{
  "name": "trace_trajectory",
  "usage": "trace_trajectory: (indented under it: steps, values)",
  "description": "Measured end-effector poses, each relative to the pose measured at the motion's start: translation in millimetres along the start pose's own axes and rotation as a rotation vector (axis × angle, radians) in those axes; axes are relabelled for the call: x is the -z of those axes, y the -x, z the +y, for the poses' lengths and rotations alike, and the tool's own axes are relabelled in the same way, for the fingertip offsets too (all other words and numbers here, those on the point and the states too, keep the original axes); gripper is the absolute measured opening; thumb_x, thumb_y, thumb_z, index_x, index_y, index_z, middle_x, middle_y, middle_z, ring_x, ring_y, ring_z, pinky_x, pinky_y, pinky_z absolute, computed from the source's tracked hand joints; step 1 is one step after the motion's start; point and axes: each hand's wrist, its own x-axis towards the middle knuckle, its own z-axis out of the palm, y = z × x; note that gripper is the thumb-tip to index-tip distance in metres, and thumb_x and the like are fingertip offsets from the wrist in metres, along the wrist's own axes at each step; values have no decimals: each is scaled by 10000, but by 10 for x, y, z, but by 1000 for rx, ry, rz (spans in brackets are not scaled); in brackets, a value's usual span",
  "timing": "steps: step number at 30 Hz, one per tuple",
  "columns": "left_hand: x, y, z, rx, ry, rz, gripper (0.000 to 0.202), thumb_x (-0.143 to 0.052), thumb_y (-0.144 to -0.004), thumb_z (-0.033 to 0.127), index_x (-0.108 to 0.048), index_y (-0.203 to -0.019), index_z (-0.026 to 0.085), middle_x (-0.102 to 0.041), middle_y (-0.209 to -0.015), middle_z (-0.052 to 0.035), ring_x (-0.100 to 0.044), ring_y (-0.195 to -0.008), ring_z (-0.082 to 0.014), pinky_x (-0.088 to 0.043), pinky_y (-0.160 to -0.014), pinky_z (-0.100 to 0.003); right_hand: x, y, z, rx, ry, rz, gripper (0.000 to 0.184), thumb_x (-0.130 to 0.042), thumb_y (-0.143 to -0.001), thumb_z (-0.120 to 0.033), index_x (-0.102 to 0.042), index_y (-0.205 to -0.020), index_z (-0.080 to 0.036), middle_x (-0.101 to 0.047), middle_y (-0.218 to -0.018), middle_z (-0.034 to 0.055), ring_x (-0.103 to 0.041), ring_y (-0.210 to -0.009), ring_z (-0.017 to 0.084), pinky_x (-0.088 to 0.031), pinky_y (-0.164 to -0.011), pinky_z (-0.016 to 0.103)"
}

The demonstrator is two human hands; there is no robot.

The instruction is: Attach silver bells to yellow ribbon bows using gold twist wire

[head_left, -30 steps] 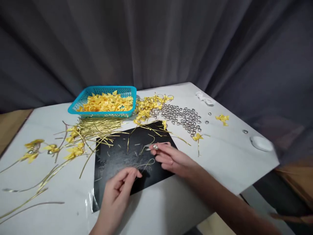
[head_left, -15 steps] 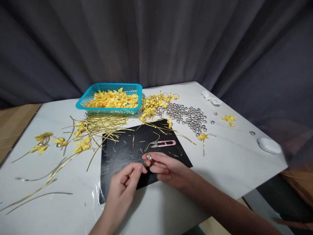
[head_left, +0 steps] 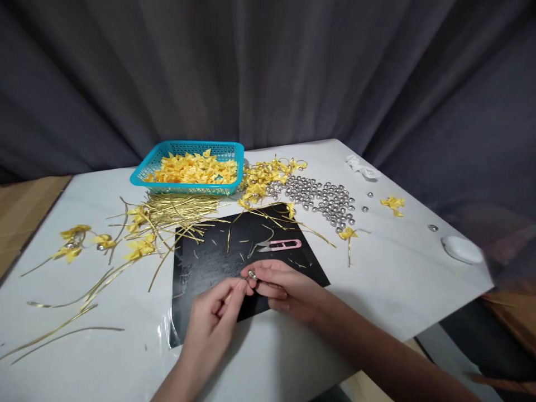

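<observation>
My right hand (head_left: 281, 286) pinches a small shiny silver bead (head_left: 252, 274) between thumb and fingertips. Close against it, my left hand (head_left: 218, 312) is closed in a pinch on a thin gold strand (head_left: 247, 279), whose short end shows at the bead; the rest is hidden in the fingers. Both hands are held over the near part of a black mat (head_left: 205, 285). Just beyond them on the mat lie pink-handled thread snips (head_left: 286, 244) and scattered short strand clippings.
A blue basket (head_left: 134, 177) of yellow ribbon bows stands at the back left, with a pile of gold strands (head_left: 180, 209) before it. Several silver beads (head_left: 318, 195) spread behind the mat, beside yellow bows (head_left: 263, 176). A white computer mouse (head_left: 461, 249) lies far right.
The silver bead has shifted slightly left and down, closer to the left fingertips, and has turned. The right fingertips have closed in a little. Everything else stays in place.
</observation>
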Motion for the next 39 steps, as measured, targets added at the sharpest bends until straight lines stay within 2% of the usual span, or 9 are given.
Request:
trace_trajectory:
  steps: [4, 9, 13, 19, 24, 28, 32, 38, 39]
  values:
    - [-17, -6, -24, -17, -9, 24, 383, -433, -851, 479, -616, -750, 158, -623, -703, -34, -552, -715, -167, -368, -541, -208, -3, -11, 40, 199, 356, 166, 291, -598, -822, -370, -687, -1030, -187, -545, -743, -4, -311, -408, -14, -291, -361, 119]
    - [-32, -13, -8, -65, 43, 20, 326, -445, -867, 408, -645, -803, 158, -644, -746, -30, -574, -708, -156, -416, -639, -222, -16, -17, 100, 648, 913, 222, 304, -510, -859, -257, -660, -1109, -171, -563, -921, 65, -519, -650, 70, -460, -571, 209]
    - [-24, -21, 23, -131, 47, 12, 283, -451, -878, 351, -648, -792, 167, -633, -751, -28, -571, -719, -151, -420, -674, -225, -48, -1, 83, 825, 1097, 231, 284, -484, -871, -201, -667, -1088, -180, -583, -945, 79, -548, -718, 99, -484, -647, 254]
    - [5, -19, 51, -243, 17, 14, 259, -457, -882, 306, -601, -704, 185, -577, -669, -3, -522, -645, -133, -401, -613, -212, -174, 46, -68, 1132, 1286, 335, 184, -543, -832, -199, -723, -866, -187, -622, -746, 49, -553, -674, 121, -456, -640, 283]
    - [25, 1, 53, -281, 15, 35, 245, -447, -894, 289, -609, -740, 188, -577, -685, 1, -527, -668, -128, -401, -633, -206, -284, 57, -145, 1240, 1316, 319, 99, -589, -787, -136, -678, -774, -175, -630, -717, 30, -557, -639, 106, -439, -653, 284]
    - [59, -35, 32, -291, -24, 49, 251, -435, -902, 279, -615, -757, 180, -585, -706, -9, -544, -682, -132, -401, -638, -215, -349, 71, -229, 1139, 1211, 292, 94, -535, -845, -136, -606, -796, -173, -616, -798, 34, -580, -762, 118, -473, -677, 263]
    - [145, -111, -18, -324, -106, 66, 252, -415, -910, 270, -602, -768, 176, -593, -721, -26, -550, -707, -148, -405, -662, -238, -366, 99, -510, 1075, 933, 360, 110, -441, -925, -205, -527, -857, -190, -608, -825, 5, -558, -615, 56, -473, -584, 206]
    - [292, -198, -103, -396, -302, 121, 223, -388, -917, 246, -567, -799, 189, -586, -800, -41, -542, -796, -168, -409, -739, -275, -335, 285, -1222, 1498, 750, 389, 168, -434, -903, -143, -583, -831, -169, -629, -757, -21, -521, -466, 19, -332, -433, 193]
    - [308, -209, -116, -410, -351, 125, 217, -387, -916, 245, -568, -809, 191, -577, -820, -44, -542, -812, -170, -409, -749, -279, -332, 338, -1313, 1501, 752, 380, 239, -375, -916, -142, -605, -863, -176, -630, -794, -41, -530, -491, 4, -311, -446, 195]
